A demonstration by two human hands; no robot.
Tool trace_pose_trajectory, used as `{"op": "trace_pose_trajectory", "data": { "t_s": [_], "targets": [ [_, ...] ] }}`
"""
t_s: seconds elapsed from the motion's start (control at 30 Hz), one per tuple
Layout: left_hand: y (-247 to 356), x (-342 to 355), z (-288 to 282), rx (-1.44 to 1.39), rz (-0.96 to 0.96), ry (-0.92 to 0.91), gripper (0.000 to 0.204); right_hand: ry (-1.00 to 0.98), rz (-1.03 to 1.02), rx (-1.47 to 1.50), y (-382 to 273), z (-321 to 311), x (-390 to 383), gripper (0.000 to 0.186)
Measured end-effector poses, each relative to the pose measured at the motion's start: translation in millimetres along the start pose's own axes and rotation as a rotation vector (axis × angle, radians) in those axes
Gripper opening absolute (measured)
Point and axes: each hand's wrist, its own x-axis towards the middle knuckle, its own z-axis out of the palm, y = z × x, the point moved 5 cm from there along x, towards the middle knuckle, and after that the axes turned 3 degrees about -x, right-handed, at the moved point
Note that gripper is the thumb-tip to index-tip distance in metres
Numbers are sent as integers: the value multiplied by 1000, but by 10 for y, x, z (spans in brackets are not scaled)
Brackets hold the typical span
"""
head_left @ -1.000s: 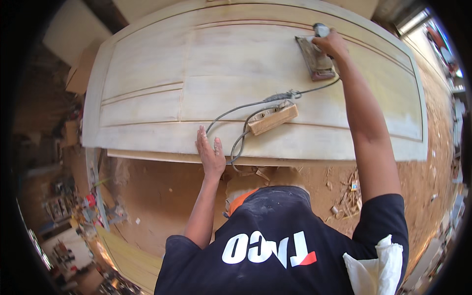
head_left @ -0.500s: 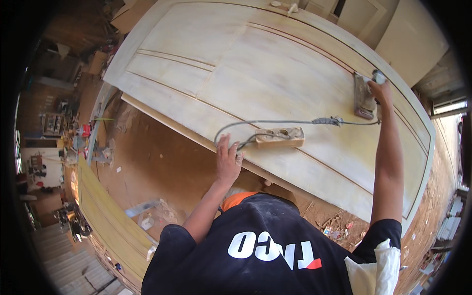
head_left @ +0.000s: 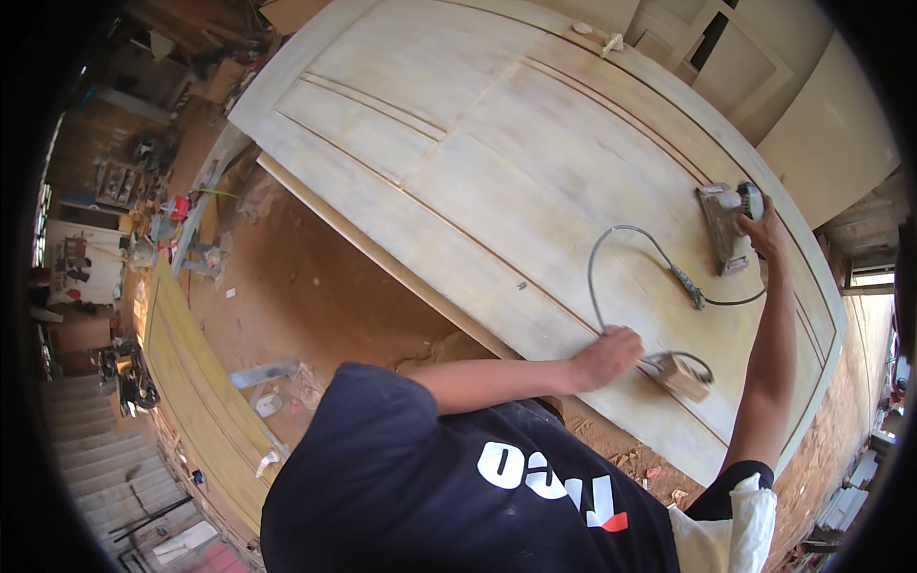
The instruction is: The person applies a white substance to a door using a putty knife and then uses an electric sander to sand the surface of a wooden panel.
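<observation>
My right hand (head_left: 764, 234) grips an electric sander (head_left: 723, 224) by its body near the far right part of a large pale door panel (head_left: 497, 191). The sander looks tilted; I cannot tell whether its pad touches the panel. My left hand (head_left: 608, 357) is closed around the grey power cord (head_left: 591, 277), which arches over the panel to a taped joint and on to the sander. Just right of that hand, a wooden socket block (head_left: 685, 377) stands at the panel's near side, with cord looped beside it.
A yellowish panel (head_left: 196, 372) leans at the lower left. Flat boards (head_left: 831, 134) stand beyond the far right edge. Small white scraps (head_left: 611, 43) lie on the panel's far edge. Brown dirt floor (head_left: 315, 286) shows below, with clutter at the left.
My left hand has swung right across the panel's near edge, carrying the cord, and the socket block has shifted right and turned. The sander has tilted in my right hand.
</observation>
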Motion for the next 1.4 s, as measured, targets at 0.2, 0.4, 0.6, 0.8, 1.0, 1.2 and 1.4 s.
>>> {"op": "trace_pose_trajectory", "data": {
  "t_s": [0.2, 0.4, 0.6, 0.8, 1.0, 1.2, 1.4],
  "targets": [
    [640, 525, 1347, 72, 169, -412, 41, -16, -242, -64, -595, 42, 49, 71],
    [978, 520, 1820, -211, 375, -1116, 77, -94, -266, -96, -1215, 182, 44, 72],
    [852, 428, 403, -795, 267, -1366, 58, -126, -277, -105, -1836, 409, 248, 71],
    [-1302, 1066, -1287, -203, -315, 279, 50, -98, -336, -130, -2509, 609, 644, 73],
    [-2757, 1737, -2154, 334, -327, 358, 106, -102, -467, -169, -3345, 812, 946, 79],
    [-3552, 2045, -2786, 340, -355, 479, 96, -82, -566, -242, -4096, 1165, 1288, 96],
    [-3843, 2024, -3338, 233, -320, 519, 59, -79, -588, -36, -4528, 1164, 1407, 97]
  ]
}}
